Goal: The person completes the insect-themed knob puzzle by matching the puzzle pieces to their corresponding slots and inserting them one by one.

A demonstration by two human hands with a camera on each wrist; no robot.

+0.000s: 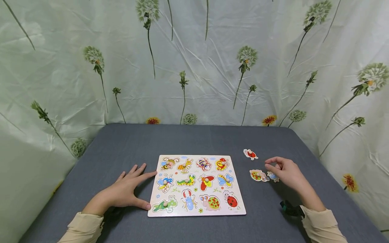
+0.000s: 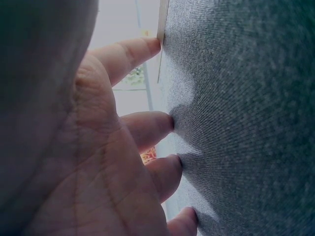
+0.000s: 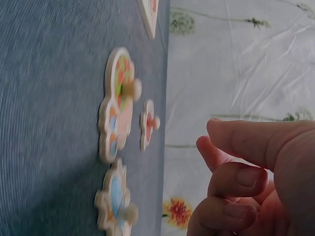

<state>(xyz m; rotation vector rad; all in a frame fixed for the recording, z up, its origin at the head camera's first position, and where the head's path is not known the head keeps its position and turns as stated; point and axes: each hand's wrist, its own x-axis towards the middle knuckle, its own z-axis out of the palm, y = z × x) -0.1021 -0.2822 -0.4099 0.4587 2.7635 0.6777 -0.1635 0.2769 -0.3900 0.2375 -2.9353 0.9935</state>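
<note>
A wooden knob puzzle board (image 1: 197, 199) with insect pictures lies on the grey table. My left hand (image 1: 125, 189), fingers spread, touches its left edge with the index fingertip and thumb; in the left wrist view the other fingertips (image 2: 167, 120) rest on the cloth. Over to the right, my right hand (image 1: 285, 172) hovers above the loose pieces with bent fingers, holding nothing. Close to it lie a snail piece (image 1: 258, 175) and a blue beetle piece (image 1: 273, 177), both knob up. A ladybug piece (image 1: 250, 154) lies farther back.
Knobbed pieces such as the green caterpillar (image 1: 186, 181) sit in the board. The stag beetle, snail and ladybug spots along its front row show no knobs. Behind the table (image 1: 194, 138) hangs a dandelion-print curtain (image 1: 206, 87). A black strap (image 1: 291, 209) is around my right wrist.
</note>
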